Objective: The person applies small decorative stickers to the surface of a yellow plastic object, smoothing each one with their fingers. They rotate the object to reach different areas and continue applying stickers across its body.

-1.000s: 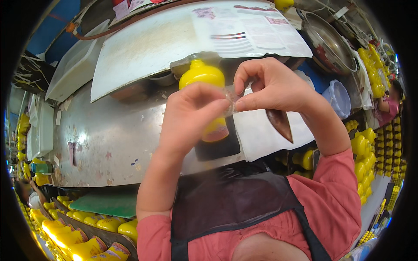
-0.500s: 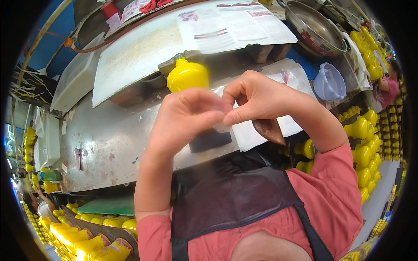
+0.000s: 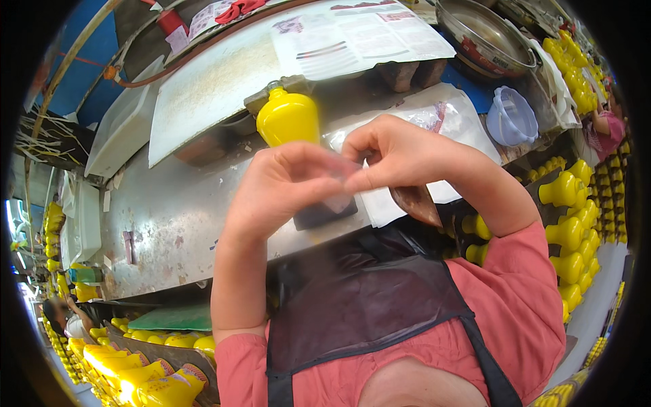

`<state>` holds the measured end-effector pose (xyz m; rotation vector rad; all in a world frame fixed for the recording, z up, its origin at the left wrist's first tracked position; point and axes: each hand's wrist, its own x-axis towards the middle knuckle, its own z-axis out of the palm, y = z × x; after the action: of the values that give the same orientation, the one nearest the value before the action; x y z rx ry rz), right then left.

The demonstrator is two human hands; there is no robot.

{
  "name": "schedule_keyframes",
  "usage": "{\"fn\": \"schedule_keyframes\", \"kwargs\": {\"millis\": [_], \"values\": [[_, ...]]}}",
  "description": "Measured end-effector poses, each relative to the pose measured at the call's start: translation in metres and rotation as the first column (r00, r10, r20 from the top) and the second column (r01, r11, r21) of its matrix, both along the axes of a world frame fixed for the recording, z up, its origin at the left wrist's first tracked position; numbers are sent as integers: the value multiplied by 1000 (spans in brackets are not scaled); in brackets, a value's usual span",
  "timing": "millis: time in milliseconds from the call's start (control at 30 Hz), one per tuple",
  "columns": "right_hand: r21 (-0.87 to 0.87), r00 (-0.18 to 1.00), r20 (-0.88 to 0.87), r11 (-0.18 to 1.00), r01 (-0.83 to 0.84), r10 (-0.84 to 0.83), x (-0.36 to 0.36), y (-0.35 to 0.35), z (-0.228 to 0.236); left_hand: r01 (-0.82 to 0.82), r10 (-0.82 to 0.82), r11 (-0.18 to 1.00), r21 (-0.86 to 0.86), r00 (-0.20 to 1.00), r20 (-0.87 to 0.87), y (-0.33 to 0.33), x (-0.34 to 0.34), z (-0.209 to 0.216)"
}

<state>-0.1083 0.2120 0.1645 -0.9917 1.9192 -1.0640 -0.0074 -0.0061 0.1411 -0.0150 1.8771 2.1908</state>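
Note:
My left hand [image 3: 271,186] and my right hand [image 3: 393,154] meet at their fingertips above the near edge of the metal table. Both are closed in a pinch, the left one's fingers smeared by motion. Something small and pale [image 3: 338,202] shows just under the fingertips; its kind is not clear. Behind my left hand stands a glossy yellow vase [image 3: 288,117], its lower part hidden by that hand. Below the hands lies a dark flat pad [image 3: 327,217]. White paper sheets [image 3: 380,205] and a brown curved piece [image 3: 416,203] are under and beside my right wrist.
A white board [image 3: 210,102] with printed sheets [image 3: 359,41] spans the back. At the far right are a metal basin [image 3: 485,34] and a pale purple basket [image 3: 512,117]. Yellow vases [image 3: 568,234] crowd the right side, with more [image 3: 146,370] at lower left.
My hands stay pinched together in nearly the same place, the left fingers still blurred. The view has shifted slightly; the vase has not visibly moved on the table.

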Motion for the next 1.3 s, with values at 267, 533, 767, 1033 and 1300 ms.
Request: {"fn": "schedule_keyframes", "kwargs": {"millis": [267, 533, 767, 1033, 1300], "values": [[-109, 977, 183, 985, 133, -112, -24, 10, -6, -24, 21, 998, 60, 999, 48, -10, 2, -3], [-46, 985, 131, 992, 118, -111, -21, -7, -21, -71, 63, 981, 179, 997, 53, -19, -1, -18], [-50, 955, 254, 985, 168, -150, -28, -8, -20, -105, 93, 971, 217, 994, 63, -24, -4, -26], [-16, 964, 207, 984, 176, -169, -39, -16, -17, -114, 103, 964, 239, 993, 58, -24, -7, -31], [-42, 974, 153, 983, 178, -169, -32, -28, -23, -381, 384, 923, 56, 921, -66, -6, -1, -53]]}}
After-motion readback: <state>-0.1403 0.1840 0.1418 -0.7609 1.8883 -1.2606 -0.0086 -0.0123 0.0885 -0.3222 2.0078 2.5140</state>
